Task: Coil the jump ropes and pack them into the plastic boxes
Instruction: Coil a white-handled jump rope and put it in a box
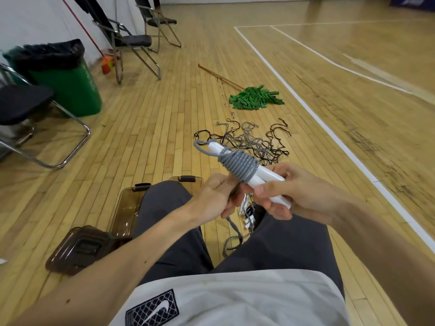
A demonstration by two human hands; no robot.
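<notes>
Grey jump rope point(240, 164) held between both hands.
The right hand point(294, 191) grips its white handles point(270, 176); the left hand point(216, 196), just beside, apparently pinches the trailing cord point(235, 229).

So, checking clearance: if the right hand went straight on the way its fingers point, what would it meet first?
Probably the left hand, holding the rope, close beyond the right hand, whose fingers curl leftward round the white handles; depth is unclear.

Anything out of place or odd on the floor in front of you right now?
A green mop lies flat on the court floor rather than propped up, and just nearer you a heap of jump ropes lies tangled and uncoiled. Nothing looks broken or spilled.
</notes>
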